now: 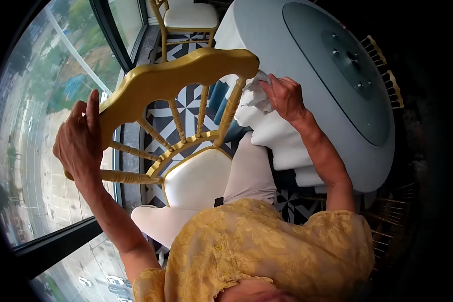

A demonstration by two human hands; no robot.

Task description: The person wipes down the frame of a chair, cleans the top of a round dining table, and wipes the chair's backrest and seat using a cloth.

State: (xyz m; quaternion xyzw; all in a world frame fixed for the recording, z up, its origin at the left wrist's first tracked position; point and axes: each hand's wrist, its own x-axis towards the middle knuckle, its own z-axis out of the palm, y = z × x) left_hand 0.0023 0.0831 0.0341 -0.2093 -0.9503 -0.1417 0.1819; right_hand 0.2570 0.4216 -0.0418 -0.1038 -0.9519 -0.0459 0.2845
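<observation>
In front of me stands a gold chair (171, 75) with a curved top rail, turned spindles and a white seat pad (196, 176). My left hand (80, 143) grips the left end of the top rail, thumb raised along its edge. Beside the rail's right end, my right hand (287, 98) pinches a crumpled whitish cloth (258, 94). The cloth hangs close to the outermost right spindle; whether it touches the wood I cannot tell.
To the right is a round table with a pale tablecloth (261, 40) and a glass turntable (327, 60). Another gold chair (190, 17) stands ahead. Tall windows (45, 126) line the left side. The floor (186, 103) has a black-and-white geometric pattern. More chairs (392, 88) surround the table.
</observation>
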